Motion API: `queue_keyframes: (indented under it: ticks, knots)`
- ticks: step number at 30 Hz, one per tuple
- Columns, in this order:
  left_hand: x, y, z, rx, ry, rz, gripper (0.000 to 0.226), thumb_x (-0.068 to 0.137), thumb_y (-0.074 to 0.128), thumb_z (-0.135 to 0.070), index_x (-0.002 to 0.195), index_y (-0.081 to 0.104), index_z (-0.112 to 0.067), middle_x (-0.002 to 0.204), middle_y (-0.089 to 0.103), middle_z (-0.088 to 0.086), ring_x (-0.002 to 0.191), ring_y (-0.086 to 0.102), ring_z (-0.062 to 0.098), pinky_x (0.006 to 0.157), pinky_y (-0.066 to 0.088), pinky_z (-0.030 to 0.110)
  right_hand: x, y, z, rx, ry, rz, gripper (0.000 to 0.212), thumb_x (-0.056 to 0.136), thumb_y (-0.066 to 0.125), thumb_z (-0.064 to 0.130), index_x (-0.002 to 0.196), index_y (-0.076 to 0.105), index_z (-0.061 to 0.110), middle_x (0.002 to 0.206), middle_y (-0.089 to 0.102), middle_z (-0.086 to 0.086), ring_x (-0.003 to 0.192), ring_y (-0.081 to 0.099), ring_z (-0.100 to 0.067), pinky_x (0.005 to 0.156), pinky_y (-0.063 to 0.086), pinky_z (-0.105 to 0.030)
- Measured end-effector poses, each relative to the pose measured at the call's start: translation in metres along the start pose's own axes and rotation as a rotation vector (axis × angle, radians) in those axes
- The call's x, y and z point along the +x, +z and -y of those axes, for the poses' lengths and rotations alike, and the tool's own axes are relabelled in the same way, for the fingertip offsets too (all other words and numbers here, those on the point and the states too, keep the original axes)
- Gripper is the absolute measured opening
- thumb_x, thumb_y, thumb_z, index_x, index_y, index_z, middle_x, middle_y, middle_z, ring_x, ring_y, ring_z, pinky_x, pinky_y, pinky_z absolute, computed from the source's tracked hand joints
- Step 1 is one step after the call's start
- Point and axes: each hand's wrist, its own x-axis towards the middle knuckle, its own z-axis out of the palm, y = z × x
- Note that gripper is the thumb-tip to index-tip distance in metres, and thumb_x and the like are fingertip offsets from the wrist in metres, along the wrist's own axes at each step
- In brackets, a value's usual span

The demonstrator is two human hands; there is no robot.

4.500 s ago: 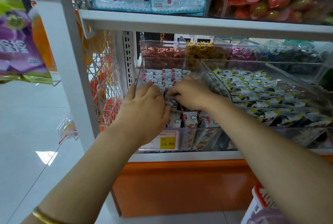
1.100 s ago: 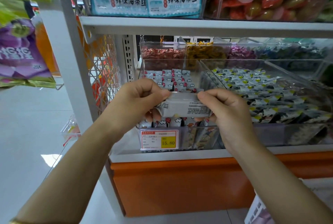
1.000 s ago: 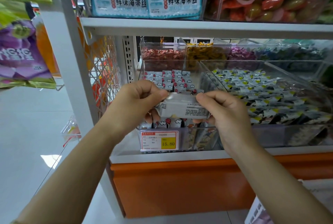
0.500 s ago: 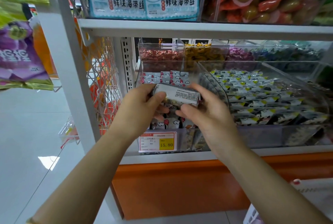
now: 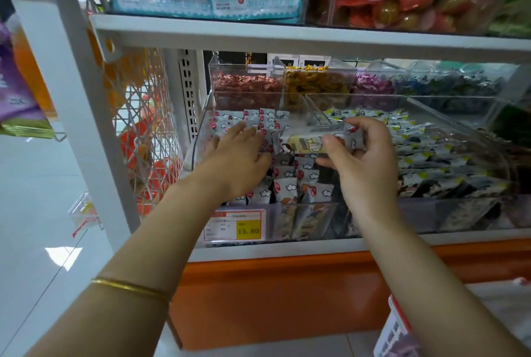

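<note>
Your right hand (image 5: 365, 167) held a small snack packet (image 5: 313, 141) by its right end, thumb on the near face and fingers curled over the top and behind. The packet lay roughly level above the clear bin (image 5: 198, 138), near that bin's right wall. Your left hand (image 5: 238, 161) was flat, palm down, fingers straight and a little spread. It rested on the white packets (image 5: 287, 184) with red marks that filled the bin, towards its left side. The held packet was just right of your left fingertips, apart from them. A price tag (image 5: 234, 226) with a yellow field sat on the bin's front, below your left wrist. To the right stood a second bin (image 5: 488, 115) of yellow-cornered packets, and a gold bangle (image 5: 129, 287) ringed your left forearm
</note>
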Motion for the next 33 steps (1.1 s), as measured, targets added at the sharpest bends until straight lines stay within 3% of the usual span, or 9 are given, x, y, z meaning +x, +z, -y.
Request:
queue_keyframes:
  ticks: [2,5,8,10,14,18,24,29,33]
  knots:
    - [0.003,0.007,0.001,0.017,-0.014,0.072,0.05,0.099,0.024,-0.038,0.144,0.03,-0.014,0.156,0.018,0.002,0.145,0.0,0.017,0.116,0.002,0.051,0.001,0.002,-0.003,-0.062,-0.012,0.004,0.031,0.087,0.064,0.016,0.114,0.05,0.018,0.096,0.053,0.009,0.076,0.067,-0.006,0.075,0.058,-0.037]
    - [0.003,0.01,0.004,0.021,-0.015,0.099,0.046,0.099,0.022,-0.038,0.129,0.045,-0.012,0.148,0.032,0.004,0.143,0.01,0.019,0.114,0.007,0.055,0.009,0.007,-0.005,-0.163,-0.057,0.011,0.037,0.086,0.066,0.02,0.119,0.05,0.015,0.113,0.055,-0.002,0.097,0.064,-0.024,0.086,0.054,-0.041]
    - [0.002,0.009,0.003,0.003,0.018,0.079,0.035,0.098,0.026,-0.036,0.099,0.053,-0.014,0.121,0.049,0.005,0.129,0.031,0.023,0.108,0.02,0.055,0.025,0.021,-0.003,-0.176,-0.137,-0.009,0.033,0.083,0.069,0.016,0.11,0.049,0.015,0.1,0.056,0.002,0.09,0.063,-0.019,0.081,0.051,-0.02]
    - [-0.001,0.008,0.004,0.004,0.029,0.076,0.037,0.098,0.027,-0.037,0.104,0.056,-0.015,0.125,0.05,0.004,0.127,0.035,0.022,0.108,0.022,0.053,0.039,0.035,-0.004,-0.287,-0.197,0.041,0.035,0.083,0.069,0.017,0.112,0.052,0.008,0.099,0.054,0.003,0.088,0.053,-0.011,0.072,0.039,-0.004]
    - [-0.008,0.008,0.007,-0.022,0.044,0.075,0.042,0.098,0.028,-0.037,0.12,0.055,-0.013,0.132,0.048,0.006,0.126,0.037,0.023,0.109,0.025,0.048,0.066,0.065,-0.012,-0.541,-0.229,0.343,0.034,0.082,0.071,0.02,0.109,0.054,0.01,0.1,0.056,-0.001,0.089,0.047,-0.011,0.071,0.037,-0.024]
    - [-0.016,0.005,0.005,-0.002,0.086,0.046,0.042,0.099,0.027,-0.034,0.129,0.049,-0.015,0.141,0.041,0.005,0.132,0.03,0.022,0.111,0.022,0.047,0.075,0.083,-0.019,-0.718,-0.301,0.587,0.036,0.082,0.069,0.021,0.114,0.058,0.009,0.111,0.056,-0.008,0.098,0.051,-0.018,0.075,0.035,-0.025]
    - [-0.02,-0.003,0.017,0.292,0.118,-0.071,0.046,0.101,0.024,-0.035,0.139,0.039,-0.013,0.151,0.03,0.005,0.144,0.012,0.021,0.117,0.007,0.041,0.082,0.084,-0.032,-1.016,-0.336,0.908,0.024,0.095,0.05,0.025,0.114,0.065,0.027,0.113,0.063,-0.001,0.116,0.041,-0.023,0.092,0.035,-0.038]
    - [-0.022,-0.003,0.022,0.318,0.124,-0.078,0.051,0.099,0.02,-0.039,0.137,0.042,-0.013,0.15,0.033,0.005,0.143,0.014,0.02,0.116,-0.001,0.035,0.095,0.089,-0.029,-0.718,-0.219,0.744,0.023,0.09,0.053,0.004,0.104,0.068,0.013,0.107,0.067,-0.004,0.103,0.059,-0.019,0.09,0.049,-0.041]
    - [-0.022,-0.005,0.022,0.262,0.127,-0.082,0.051,0.099,0.021,-0.04,0.136,0.043,-0.013,0.15,0.034,0.004,0.143,0.016,0.019,0.116,0.0,0.033,0.105,0.105,-0.038,-0.953,-0.328,0.699,0.021,0.09,0.058,0.015,0.11,0.065,0.016,0.113,0.064,-0.005,0.113,0.049,-0.023,0.091,0.046,-0.042]
